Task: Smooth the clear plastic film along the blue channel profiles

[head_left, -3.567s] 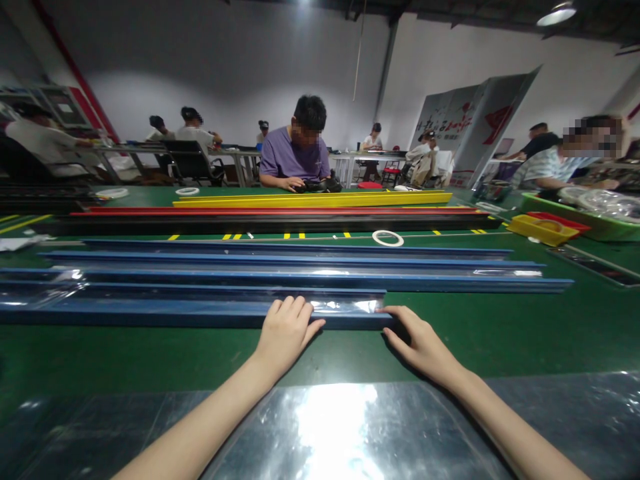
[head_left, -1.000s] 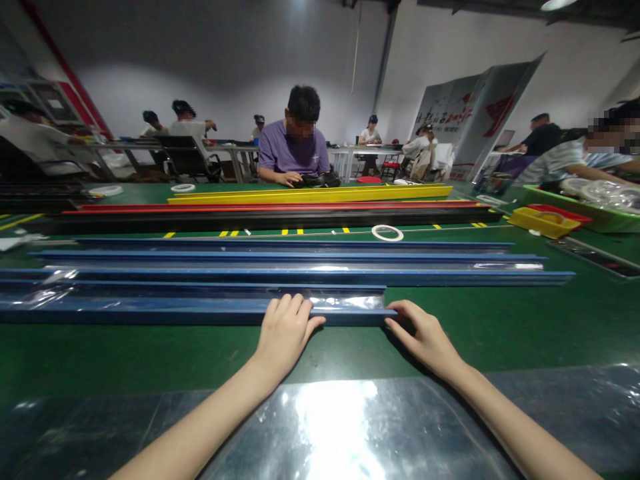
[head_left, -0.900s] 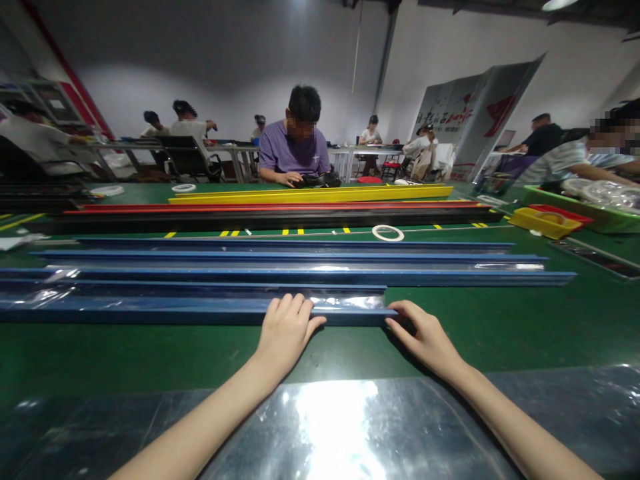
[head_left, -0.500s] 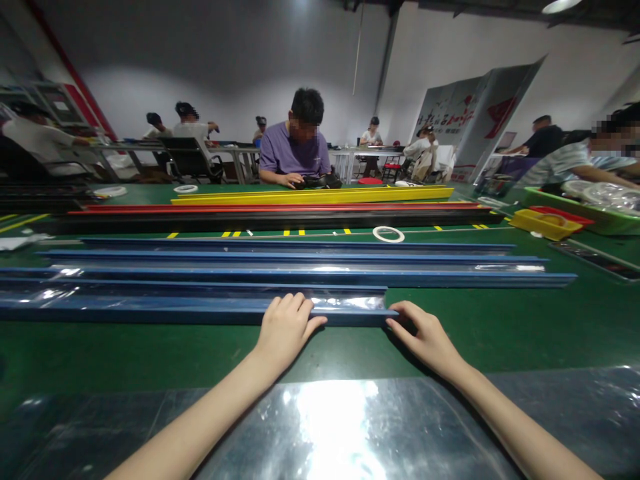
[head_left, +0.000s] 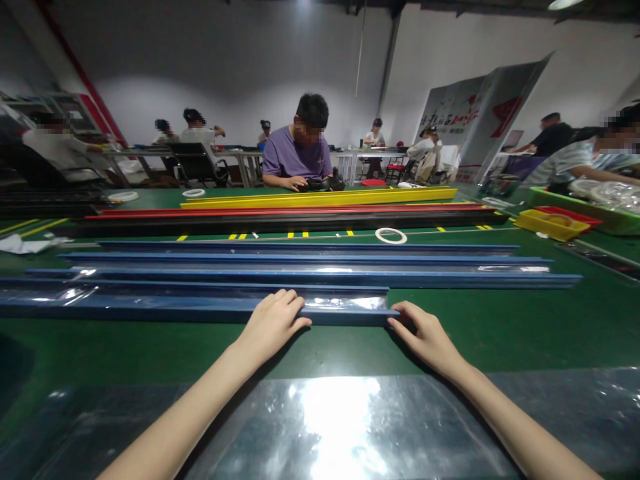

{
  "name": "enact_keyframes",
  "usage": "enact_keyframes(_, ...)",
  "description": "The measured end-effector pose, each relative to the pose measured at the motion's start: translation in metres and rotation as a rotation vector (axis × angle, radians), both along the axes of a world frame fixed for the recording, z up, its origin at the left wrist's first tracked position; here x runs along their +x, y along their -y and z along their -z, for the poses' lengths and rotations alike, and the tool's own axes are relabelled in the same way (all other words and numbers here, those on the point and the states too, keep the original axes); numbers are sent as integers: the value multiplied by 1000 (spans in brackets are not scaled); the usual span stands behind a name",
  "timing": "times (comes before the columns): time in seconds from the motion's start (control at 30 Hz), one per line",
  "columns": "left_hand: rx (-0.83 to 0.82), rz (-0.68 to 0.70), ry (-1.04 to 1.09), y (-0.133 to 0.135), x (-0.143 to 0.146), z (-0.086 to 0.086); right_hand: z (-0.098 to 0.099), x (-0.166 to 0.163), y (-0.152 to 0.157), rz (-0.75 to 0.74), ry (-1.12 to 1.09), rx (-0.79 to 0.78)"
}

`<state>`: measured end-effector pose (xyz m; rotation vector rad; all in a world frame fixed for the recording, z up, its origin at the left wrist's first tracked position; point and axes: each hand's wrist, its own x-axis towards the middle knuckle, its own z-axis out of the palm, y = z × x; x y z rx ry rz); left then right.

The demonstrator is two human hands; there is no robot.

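A long blue channel profile (head_left: 345,317) lies nearest to me on the green tabletop, its trough lined with shiny clear film (head_left: 345,302). My left hand (head_left: 274,318) grips its near wall, fingers over the top edge and thumb along the front side. At the channel's right end, the thumb and forefinger of my right hand (head_left: 419,329) pinch the near corner. Just beyond lie several more blue channels (head_left: 425,279), parallel to this one, some with clear film in them.
A clear plastic sheet (head_left: 240,427) covers the table's near edge. Farther back are a white tape roll (head_left: 391,235), a black profile (head_left: 300,221), a red strip (head_left: 220,210) and a yellow profile (head_left: 325,198). Yellow tray (head_left: 550,225) and green bin (head_left: 615,217) stand right. A person in purple (head_left: 295,153) sits opposite.
My left hand has slid a little to the left along the near wall of the blue channel. My right hand stays at the channel's end. The view has shifted slightly.
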<state>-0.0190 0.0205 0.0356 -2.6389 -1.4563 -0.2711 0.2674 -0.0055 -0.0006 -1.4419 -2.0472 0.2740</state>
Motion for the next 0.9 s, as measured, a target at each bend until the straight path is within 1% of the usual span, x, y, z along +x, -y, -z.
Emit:
enact_keyframes(0.17, 61, -12, -46, -1, -10, 3, 1, 0, -1, 4, 4, 17)
enact_keyframes(0.37, 111, 5, -45, -1, -11, 7, 1, 0, -1, 19, 14, 18)
enact_keyframes(0.53, 112, -1, -12, -3, -11, 7, 1, 0, -1, 19, 20, 19)
enact_keyframes(0.67, 77, -8, 1, -2, -10, 5, 1, 0, -1, 20, 20, 12)
enact_keyframes(0.9, 62, -8, -10, -4, -10, 6, 3, 2, -1, 10, 22, 19)
